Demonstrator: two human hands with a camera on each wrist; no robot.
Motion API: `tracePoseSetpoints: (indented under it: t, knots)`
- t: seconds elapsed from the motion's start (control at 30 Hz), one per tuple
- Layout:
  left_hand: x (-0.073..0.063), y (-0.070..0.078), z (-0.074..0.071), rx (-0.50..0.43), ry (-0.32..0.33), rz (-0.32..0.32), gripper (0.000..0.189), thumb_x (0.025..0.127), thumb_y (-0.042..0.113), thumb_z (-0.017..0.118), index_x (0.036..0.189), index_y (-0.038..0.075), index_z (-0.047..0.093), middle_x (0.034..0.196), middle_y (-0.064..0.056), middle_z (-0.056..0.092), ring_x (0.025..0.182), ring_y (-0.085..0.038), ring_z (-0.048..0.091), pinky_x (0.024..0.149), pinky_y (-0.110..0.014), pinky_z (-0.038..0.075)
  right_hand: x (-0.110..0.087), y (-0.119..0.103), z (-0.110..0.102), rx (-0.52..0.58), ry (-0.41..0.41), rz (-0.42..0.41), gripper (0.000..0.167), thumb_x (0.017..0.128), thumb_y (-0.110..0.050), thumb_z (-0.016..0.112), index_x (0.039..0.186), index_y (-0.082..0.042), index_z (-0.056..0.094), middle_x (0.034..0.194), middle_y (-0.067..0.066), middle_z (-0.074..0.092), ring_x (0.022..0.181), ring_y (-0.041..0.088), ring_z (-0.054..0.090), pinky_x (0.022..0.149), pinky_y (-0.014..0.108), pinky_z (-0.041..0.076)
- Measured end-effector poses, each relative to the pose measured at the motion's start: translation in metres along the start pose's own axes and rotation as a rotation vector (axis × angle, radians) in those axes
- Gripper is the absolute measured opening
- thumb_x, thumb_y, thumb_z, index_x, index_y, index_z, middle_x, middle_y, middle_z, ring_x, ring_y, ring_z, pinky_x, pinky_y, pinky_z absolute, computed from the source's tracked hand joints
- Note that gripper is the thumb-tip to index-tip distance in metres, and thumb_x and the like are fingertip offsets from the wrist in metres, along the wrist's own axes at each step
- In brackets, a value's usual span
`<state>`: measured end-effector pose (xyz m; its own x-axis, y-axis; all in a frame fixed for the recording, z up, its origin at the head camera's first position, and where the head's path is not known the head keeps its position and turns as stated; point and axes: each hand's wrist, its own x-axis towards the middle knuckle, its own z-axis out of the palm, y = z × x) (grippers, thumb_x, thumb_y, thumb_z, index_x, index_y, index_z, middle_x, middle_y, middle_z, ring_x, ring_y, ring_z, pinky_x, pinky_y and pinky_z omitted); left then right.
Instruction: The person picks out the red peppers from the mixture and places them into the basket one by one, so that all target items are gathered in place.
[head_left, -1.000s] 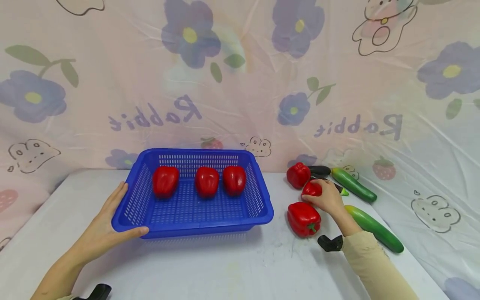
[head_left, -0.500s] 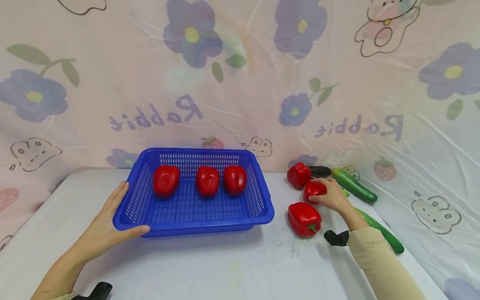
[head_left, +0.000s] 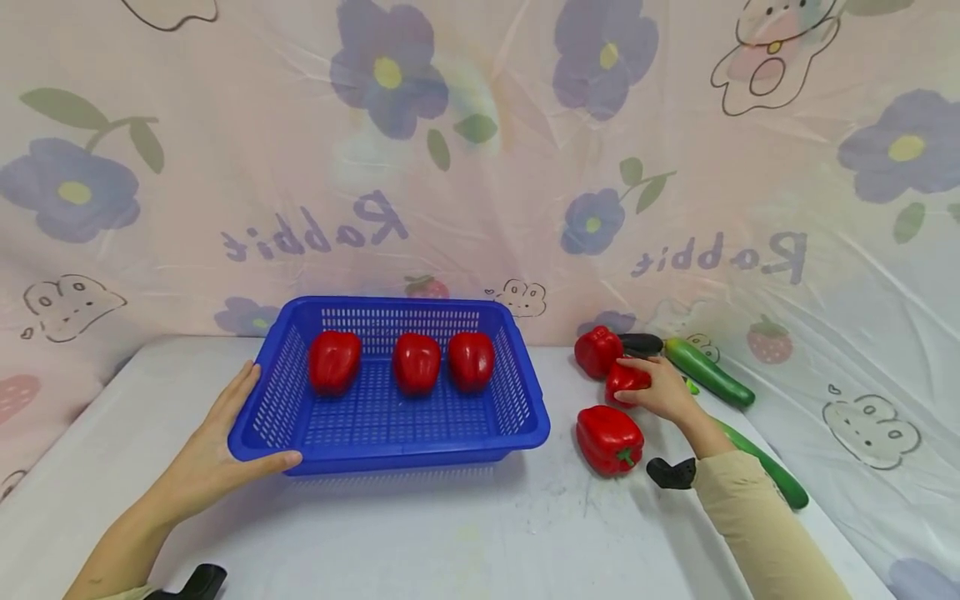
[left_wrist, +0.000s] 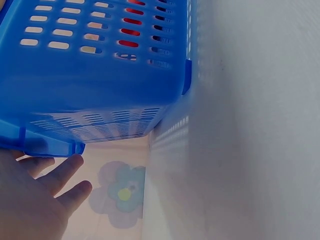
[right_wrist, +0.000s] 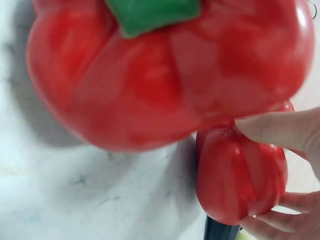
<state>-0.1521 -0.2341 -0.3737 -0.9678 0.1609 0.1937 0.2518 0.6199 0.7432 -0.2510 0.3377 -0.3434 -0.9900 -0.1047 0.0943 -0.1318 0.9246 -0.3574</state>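
Note:
My left hand (head_left: pixel 198 467) rests at the left front corner of a blue plastic basket (head_left: pixel 390 458), fingers straight along its left rim and thumb along the front. The left wrist view shows the fingertips (left_wrist: pixel 75 192) by the rim. Inside stand three red bell peppers, left (head_left: pixel 334 362), middle (head_left: pixel 416 364) and right (head_left: pixel 471 362). Right of the basket, my right hand (head_left: pixel 663 390) grips a red bell pepper (head_left: pixel 624 382) between thumb and fingers. In the right wrist view that pepper (right_wrist: pixel 240 175) is partly hidden behind a nearer one (right_wrist: pixel 150 90) with a green stem.
Another red pepper (head_left: pixel 597 352) lies behind the gripped one, and a stemmed one (head_left: pixel 609 440) lies in front. Farther right are a dark eggplant (head_left: pixel 641 343) and two green cucumber-like vegetables, back (head_left: pixel 708 371) and front (head_left: pixel 776 475). A patterned curtain (head_left: pixel 480 183) hangs behind the white table (head_left: pixel 450 542).
My right hand has shifted slightly right with the pepper, which shows more between the fingers, then stays nearly still. My left hand keeps its place on the basket.

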Motion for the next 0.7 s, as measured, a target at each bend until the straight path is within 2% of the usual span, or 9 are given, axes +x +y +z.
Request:
tracePoseSetpoints:
  t: [0.27, 0.47, 0.6, 0.7]
  knots:
    - [0.0, 0.001, 0.0, -0.005, -0.003, -0.004, 0.116, 0.076, 0.034, 0.078, 0.155, 0.024, -0.006, 0.162, -0.009, -0.01, 0.144, -0.049, -0.001, 0.095, -0.082, 0.014, 0.001, -0.003, -0.002, 0.012, 0.031, -0.02, 0.058, 0.08, -0.018, 0.074, 0.132, 0.001, 0.054, 0.133, 0.038, 0.041, 0.125, 0.054, 0.032, 0.092, 0.07, 0.041]
    - [0.0, 0.004, -0.001, -0.008, -0.003, 0.0, 0.116, 0.076, 0.036, 0.078, 0.154, 0.028, -0.007, 0.162, -0.003, -0.011, 0.144, -0.048, -0.002, 0.094, -0.083, 0.014, 0.002, -0.006, -0.009, 0.037, 0.063, -0.026, 0.061, 0.081, -0.02, 0.074, 0.135, -0.001, 0.052, 0.138, 0.037, 0.036, 0.128, 0.054, 0.03, 0.093, 0.07, 0.04]
    - [0.0, 0.004, -0.001, -0.011, -0.002, 0.003, 0.116, 0.076, 0.036, 0.078, 0.154, 0.028, -0.007, 0.162, -0.002, -0.011, 0.145, -0.048, -0.002, 0.094, -0.083, 0.014, 0.003, -0.012, -0.014, 0.073, 0.08, -0.02, 0.064, 0.082, -0.021, 0.074, 0.138, -0.004, 0.049, 0.141, 0.034, 0.034, 0.127, 0.051, 0.031, 0.092, 0.066, 0.043]
    - [-0.002, 0.002, -0.001, -0.016, 0.001, 0.005, 0.116, 0.076, 0.035, 0.079, 0.154, 0.028, -0.007, 0.162, -0.002, -0.011, 0.145, -0.048, -0.002, 0.094, -0.083, 0.014, 0.004, -0.018, -0.015, 0.087, 0.103, -0.044, 0.065, 0.082, -0.022, 0.074, 0.139, -0.005, 0.048, 0.14, 0.031, 0.035, 0.124, 0.048, 0.035, 0.09, 0.062, 0.047]
